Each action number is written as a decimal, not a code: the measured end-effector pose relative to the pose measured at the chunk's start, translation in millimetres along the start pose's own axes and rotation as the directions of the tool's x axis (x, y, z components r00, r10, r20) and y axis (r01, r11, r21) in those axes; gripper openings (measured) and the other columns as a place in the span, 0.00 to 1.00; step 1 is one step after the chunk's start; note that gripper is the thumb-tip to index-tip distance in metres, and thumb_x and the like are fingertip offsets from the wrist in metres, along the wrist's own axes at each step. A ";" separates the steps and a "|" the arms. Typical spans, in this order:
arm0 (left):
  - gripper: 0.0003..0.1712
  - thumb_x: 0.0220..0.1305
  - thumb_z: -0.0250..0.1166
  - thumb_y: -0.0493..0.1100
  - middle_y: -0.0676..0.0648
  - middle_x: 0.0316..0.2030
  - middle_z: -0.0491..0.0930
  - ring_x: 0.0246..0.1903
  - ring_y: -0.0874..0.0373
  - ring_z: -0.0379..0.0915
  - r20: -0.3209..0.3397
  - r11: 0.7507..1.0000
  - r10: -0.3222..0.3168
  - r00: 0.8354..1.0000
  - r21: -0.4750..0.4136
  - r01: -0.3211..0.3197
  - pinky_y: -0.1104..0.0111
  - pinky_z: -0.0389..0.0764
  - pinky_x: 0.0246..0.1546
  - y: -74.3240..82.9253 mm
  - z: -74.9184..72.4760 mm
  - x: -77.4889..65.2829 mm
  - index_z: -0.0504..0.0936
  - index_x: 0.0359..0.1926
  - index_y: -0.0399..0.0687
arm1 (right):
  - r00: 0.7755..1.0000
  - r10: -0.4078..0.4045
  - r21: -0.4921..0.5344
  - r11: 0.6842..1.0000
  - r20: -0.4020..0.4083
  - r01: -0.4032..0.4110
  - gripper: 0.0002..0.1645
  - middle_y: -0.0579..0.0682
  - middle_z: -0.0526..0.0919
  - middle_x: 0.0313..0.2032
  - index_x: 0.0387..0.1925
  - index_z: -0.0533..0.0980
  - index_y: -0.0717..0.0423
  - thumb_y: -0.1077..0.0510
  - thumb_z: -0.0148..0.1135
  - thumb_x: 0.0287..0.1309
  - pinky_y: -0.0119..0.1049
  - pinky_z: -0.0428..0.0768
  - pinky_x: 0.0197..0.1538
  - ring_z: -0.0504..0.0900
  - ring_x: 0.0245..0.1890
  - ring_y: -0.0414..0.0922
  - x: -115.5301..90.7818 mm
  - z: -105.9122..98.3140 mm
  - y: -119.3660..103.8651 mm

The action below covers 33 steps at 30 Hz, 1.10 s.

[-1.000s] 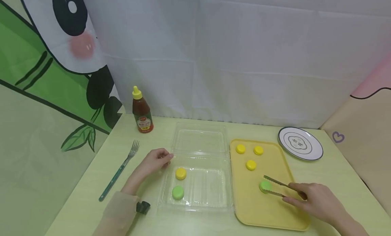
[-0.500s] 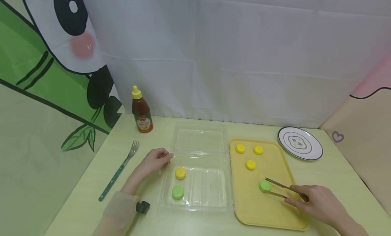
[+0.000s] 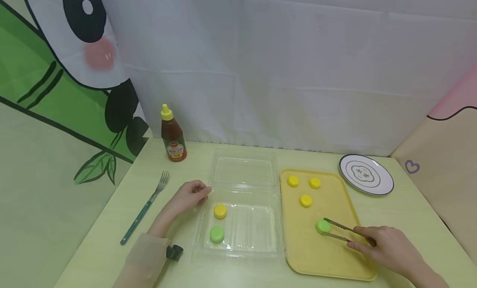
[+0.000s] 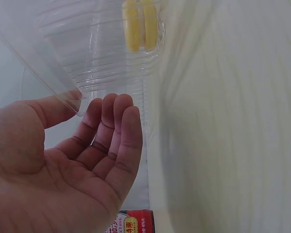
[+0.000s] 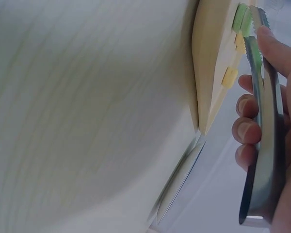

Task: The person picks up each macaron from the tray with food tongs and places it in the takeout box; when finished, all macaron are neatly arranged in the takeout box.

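In the head view my left hand (image 3: 190, 195) pinches the left rim of a clear plastic clamshell container (image 3: 257, 226). The left wrist view shows the thumb and fingertips at its rim corner. Inside sit a yellow macaron (image 3: 220, 211) and a green macaron (image 3: 217, 234). My right hand (image 3: 387, 246) grips metal tongs (image 5: 269, 155) by their sides. The tong tips straddle another green macaron (image 3: 322, 226) on a yellow tray (image 3: 309, 257); whether they squeeze it I cannot tell. Farther back on the tray lie three yellow macarons (image 3: 306, 200).
The container's lid (image 3: 244, 170) lies folded back toward the wall. A sauce bottle (image 3: 173, 139) stands at the back left, above a fork (image 3: 145, 209) with a green handle. A white plate (image 3: 366, 175) lies at the back right, beside the tray.
The tongs and right hand have shifted very slightly right and down, still around the green macaron. My left hand stays on the container's rim.
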<state>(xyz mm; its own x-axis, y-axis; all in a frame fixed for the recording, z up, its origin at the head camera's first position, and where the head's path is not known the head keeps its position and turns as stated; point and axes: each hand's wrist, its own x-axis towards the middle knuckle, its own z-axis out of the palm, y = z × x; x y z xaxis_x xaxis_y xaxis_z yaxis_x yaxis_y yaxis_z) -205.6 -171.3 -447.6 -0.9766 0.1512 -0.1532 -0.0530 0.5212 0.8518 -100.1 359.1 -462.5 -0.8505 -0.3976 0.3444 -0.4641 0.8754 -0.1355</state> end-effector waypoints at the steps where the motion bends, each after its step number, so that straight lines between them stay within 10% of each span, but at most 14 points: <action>1: 0.15 0.73 0.60 0.47 0.44 0.29 0.77 0.30 0.52 0.72 0.000 1.000 0.000 1.000 0.000 0.000 0.65 0.73 0.32 0.4 0.0 -0.2 0.79 0.39 0.37 | 1.000 -0.002 0.001 1.000 0.001 0.002 0.20 0.25 0.53 0.16 0.35 0.86 0.43 0.39 0.80 0.42 0.28 0.57 0.24 0.54 0.17 0.26 0.3 -0.6 -0.2; 33: 0.15 0.73 0.60 0.47 0.45 0.28 0.77 0.29 0.53 0.72 0.007 1.000 0.024 1.000 0.000 -0.024 0.65 0.73 0.32 -0.5 -0.9 -0.8 0.79 0.39 0.36 | 0.996 -0.086 0.017 0.996 -0.010 0.086 0.15 0.23 0.51 0.17 0.30 0.79 0.33 0.45 0.80 0.43 0.24 0.54 0.22 0.52 0.17 0.24 2.8 -1.9 3.8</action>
<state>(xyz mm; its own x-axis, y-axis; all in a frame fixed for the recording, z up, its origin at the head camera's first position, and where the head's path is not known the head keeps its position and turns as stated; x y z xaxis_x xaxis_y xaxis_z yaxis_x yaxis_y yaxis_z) -205.0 -172.4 -447.5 -0.9760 0.1697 -0.1368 -0.0300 0.5172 0.8553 -103.7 361.9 -460.3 -0.8051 -0.4686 0.3637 -0.5396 0.8332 -0.1211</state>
